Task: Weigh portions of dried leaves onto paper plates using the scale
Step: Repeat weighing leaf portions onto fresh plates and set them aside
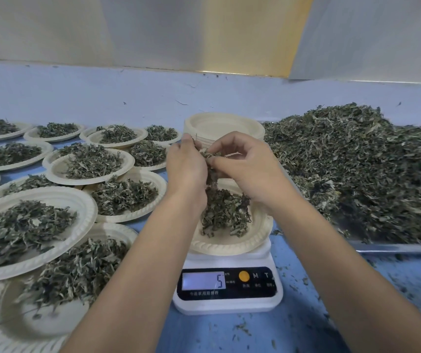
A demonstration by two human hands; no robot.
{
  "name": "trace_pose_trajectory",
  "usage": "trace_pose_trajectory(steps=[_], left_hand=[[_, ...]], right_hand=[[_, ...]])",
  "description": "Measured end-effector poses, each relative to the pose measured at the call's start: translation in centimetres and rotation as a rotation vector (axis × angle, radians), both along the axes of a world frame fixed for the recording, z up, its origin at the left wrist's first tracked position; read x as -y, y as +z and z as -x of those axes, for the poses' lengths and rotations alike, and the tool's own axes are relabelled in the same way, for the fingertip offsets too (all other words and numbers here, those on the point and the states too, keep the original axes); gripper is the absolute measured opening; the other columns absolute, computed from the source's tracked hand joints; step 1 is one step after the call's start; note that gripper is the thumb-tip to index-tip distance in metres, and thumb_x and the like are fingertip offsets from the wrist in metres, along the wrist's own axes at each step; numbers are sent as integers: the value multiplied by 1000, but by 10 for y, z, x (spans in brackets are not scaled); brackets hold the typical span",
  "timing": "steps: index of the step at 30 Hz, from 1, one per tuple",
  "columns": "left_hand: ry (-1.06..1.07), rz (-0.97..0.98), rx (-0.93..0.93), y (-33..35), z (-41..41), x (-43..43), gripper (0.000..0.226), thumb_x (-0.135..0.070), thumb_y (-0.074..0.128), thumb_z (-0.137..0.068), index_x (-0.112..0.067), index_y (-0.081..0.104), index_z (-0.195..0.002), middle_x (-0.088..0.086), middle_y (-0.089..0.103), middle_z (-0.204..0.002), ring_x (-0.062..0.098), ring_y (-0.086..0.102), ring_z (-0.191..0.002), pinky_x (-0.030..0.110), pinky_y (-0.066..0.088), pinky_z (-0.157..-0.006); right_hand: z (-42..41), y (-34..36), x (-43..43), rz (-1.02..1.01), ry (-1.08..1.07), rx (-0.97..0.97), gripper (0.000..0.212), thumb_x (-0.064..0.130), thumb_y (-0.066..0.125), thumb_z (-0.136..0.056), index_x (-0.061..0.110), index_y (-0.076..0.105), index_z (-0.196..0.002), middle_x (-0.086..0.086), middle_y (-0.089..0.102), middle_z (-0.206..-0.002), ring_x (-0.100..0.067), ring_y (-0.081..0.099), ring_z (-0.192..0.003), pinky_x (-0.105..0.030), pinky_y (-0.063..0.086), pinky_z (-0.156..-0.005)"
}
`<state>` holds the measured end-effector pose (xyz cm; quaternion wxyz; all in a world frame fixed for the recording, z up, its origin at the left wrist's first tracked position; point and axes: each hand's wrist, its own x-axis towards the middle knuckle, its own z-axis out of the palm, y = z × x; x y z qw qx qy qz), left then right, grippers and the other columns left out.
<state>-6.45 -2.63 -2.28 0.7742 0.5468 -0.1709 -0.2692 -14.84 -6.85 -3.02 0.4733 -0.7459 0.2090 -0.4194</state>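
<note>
A white digital scale (pixel 227 289) stands on the blue table, its display reading 5. On it sits a cream paper plate (pixel 229 244) holding a small heap of dried leaves (pixel 226 212). Above that plate my left hand (pixel 186 166) and my right hand (pixel 247 164) meet. Both pinch one clump of dried leaves (pixel 210 155) between their fingertips, and some leaves hang down from it toward the plate. A large pile of loose dried leaves (pixel 362 169) lies to the right on a metal tray (pixel 395 248).
Several filled paper plates (pixel 82 200) overlap across the left half of the table. A stack of empty plates (pixel 223 126) stands behind my hands. Leaf crumbs dot the blue tabletop (pixel 306 314) at the front right. A wall runs along the back.
</note>
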Motion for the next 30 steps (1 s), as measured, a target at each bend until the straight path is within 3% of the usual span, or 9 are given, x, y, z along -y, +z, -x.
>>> trace_pose_trajectory(steps=[4, 10, 15, 18, 20, 24, 30], left_hand=[[35, -6, -2, 0, -9, -1, 32, -25, 36, -101, -16, 49, -73, -2, 49, -70, 14, 42, -64, 30, 35, -64], [-156, -21, -77, 2, -15, -6, 34, -20, 46, -96, -16, 54, -64, -5, 57, -52, 10, 44, -48, 13, 35, -43], [-190, -1, -93, 4, -15, -9, 33, -19, 47, -94, -17, 54, -62, -6, 57, -48, 9, 43, -45, 9, 35, -39], [-201, -4, -79, 3, -15, -8, 32, -19, 46, -94, -16, 54, -63, -7, 56, -46, 10, 42, -46, 16, 34, -43], [-205, -8, -80, 3, -15, -7, 32, -19, 46, -94, -16, 54, -63, -6, 56, -47, 10, 41, -46, 20, 33, -45], [-229, -8, -134, 3, -14, -7, 34, -20, 46, -94, -16, 54, -61, -4, 55, -51, 9, 41, -40, 10, 35, -39], [-204, 30, -189, 3, -13, -5, 32, -19, 42, -96, -14, 52, -66, -4, 53, -49, 6, 41, -39, 12, 35, -41]], right_hand=[[5, 3, 5, -48, -77, 7, 22, -1, 65, -79, 20, 64, -72, 11, 59, -62, -3, 55, -54, -18, 50, -58], [10, -1, 12, -25, -179, -171, 4, 18, 64, -80, 18, 65, -76, 4, 63, -76, -9, 53, -67, -28, 43, -65], [11, -3, 11, -6, -208, -272, 17, 26, 58, -80, 21, 73, -72, -6, 71, -83, -24, 63, -82, -33, 50, -75], [12, -3, 11, -32, -218, -270, 22, 26, 57, -81, 23, 75, -69, 2, 73, -87, -12, 62, -81, -35, 48, -82], [13, -3, 12, -53, -205, -254, 20, 25, 58, -82, 24, 75, -71, 5, 73, -87, -7, 58, -70, -30, 47, -75], [13, -1, 12, -66, -182, -209, 15, 21, 60, -85, 23, 72, -77, 13, 71, -82, 1, 55, -58, -15, 40, -56], [9, 4, 4, -81, -25, -77, 11, 9, 65, -85, 19, 68, -83, 3, 65, -73, -1, 53, -55, -10, 40, -52]])
